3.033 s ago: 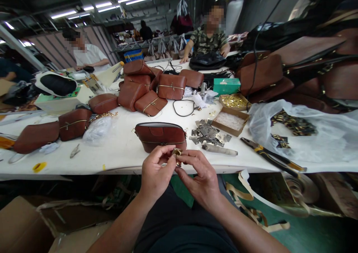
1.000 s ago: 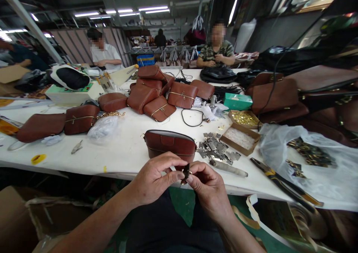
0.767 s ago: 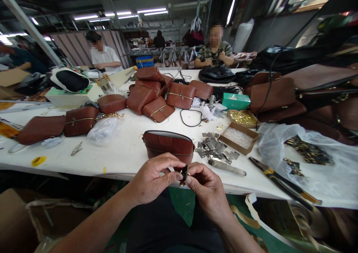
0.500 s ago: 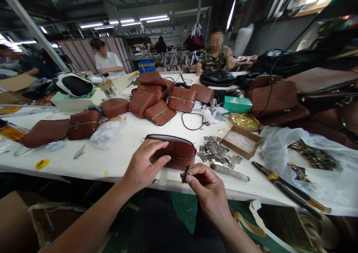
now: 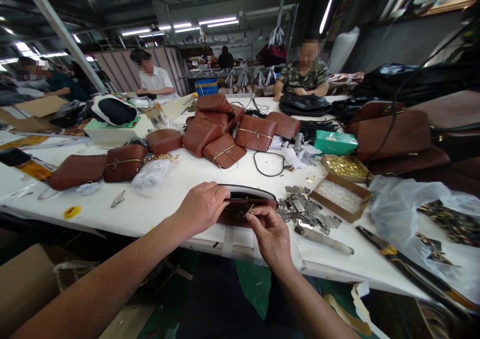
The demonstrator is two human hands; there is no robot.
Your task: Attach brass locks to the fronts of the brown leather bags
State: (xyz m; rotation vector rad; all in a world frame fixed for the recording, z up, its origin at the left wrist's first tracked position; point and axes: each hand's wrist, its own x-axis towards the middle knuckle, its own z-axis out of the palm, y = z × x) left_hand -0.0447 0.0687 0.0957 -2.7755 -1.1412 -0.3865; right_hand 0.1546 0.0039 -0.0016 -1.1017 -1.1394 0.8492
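Observation:
At the table's front edge lies an open brown leather bag point(image 5: 258, 202) with a pale lining. My left hand point(image 5: 204, 206) is closed, pinching the bag's left side by its upper edge. Between thumb and fingertips, my right hand point(image 5: 270, 231) grips a small metal clasp point(image 5: 249, 211), held against the front of the bag. The clasp's exact shape is partly covered by my fingers. Flat metal plates point(image 5: 305, 206) lie in a loose heap just right of the bag, and a grey rod-like tool point(image 5: 324, 240) rests below them.
Pliers point(image 5: 397, 254) lie at the right near a plastic bag of metal fittings point(image 5: 435, 214). Behind the plates stand a cardboard box of clear pieces point(image 5: 339, 196) and one of gold fittings point(image 5: 345, 167). Finished-looking brown bags point(image 5: 215, 134) are piled mid-table. Co-workers sit across the table.
My left hand has closed onto the bag's edge. My right hand has raised the clasp from in front of the bag to its front panel. The whole view has shifted slightly.

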